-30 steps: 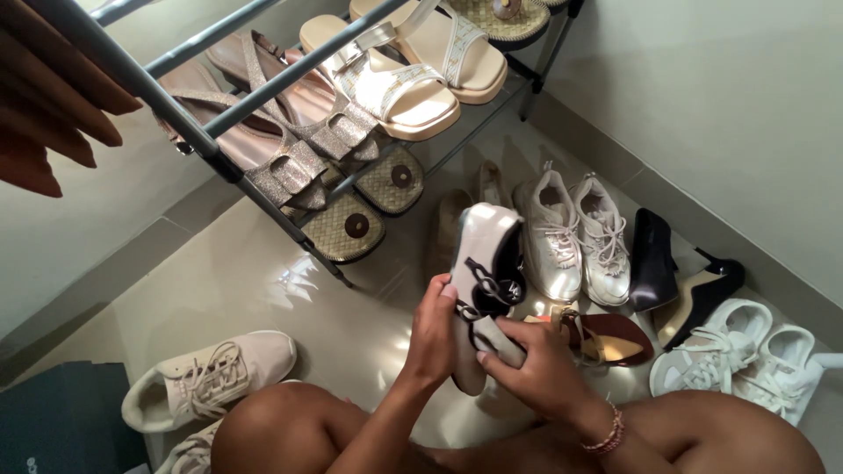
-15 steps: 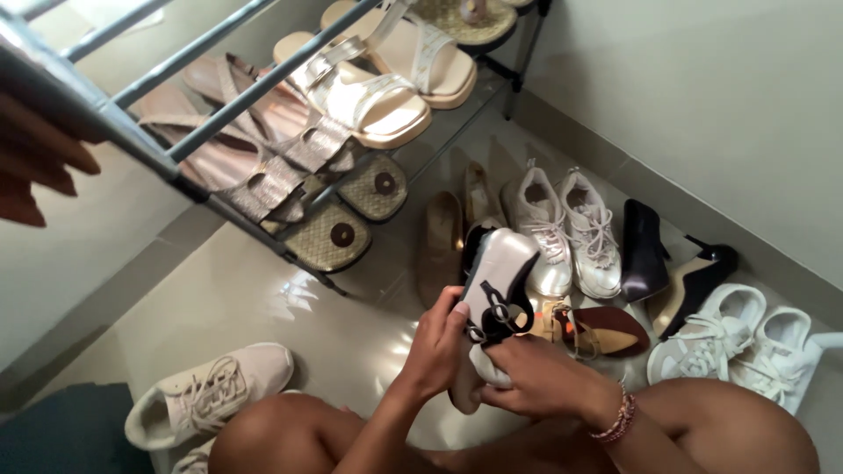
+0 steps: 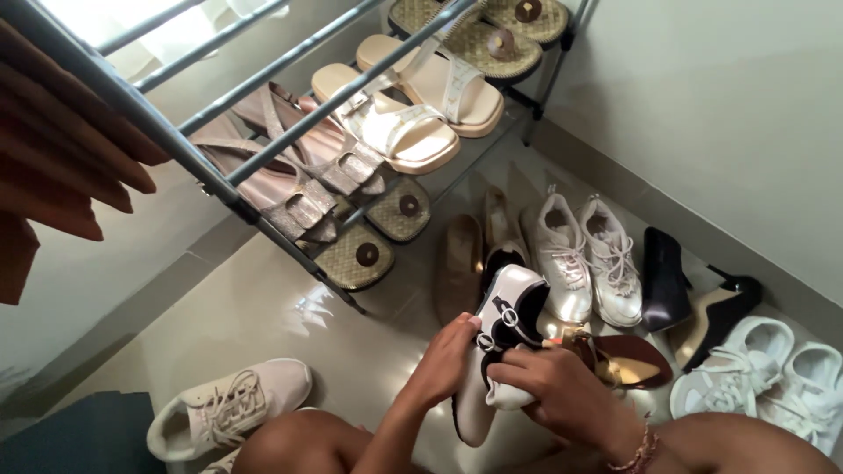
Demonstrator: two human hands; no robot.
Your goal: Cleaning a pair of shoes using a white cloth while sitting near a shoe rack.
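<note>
- The white loafer, with a dark strap and a metal ring buckle across its top, is held up off the floor at the near middle of the scene, toe pointing toward the person and opening toward the shoe rack.
- The step in hand looks like handling or checking this one shoe: both hands are on it and it rests on nothing.
- The left hand is curled around the shoe's left edge, thumb up near the buckle, fingers closed on the side.
- The right hand grips the shoe from the right, fingers wrapped over the strap and upper; a beaded bracelet sits on that wrist.
- Any next move calls for a firm two-handed hold, since the smooth shoe hangs tilted over the crowded floor.
- Just beyond the hands lie a brown flat and a pair of white trainers; to the right stand black heels and white chunky sandals.
- A maroon shoe lies just right of the right hand.
- A cream trainer sits near left; the metal rack holds sandals at far left.
</note>
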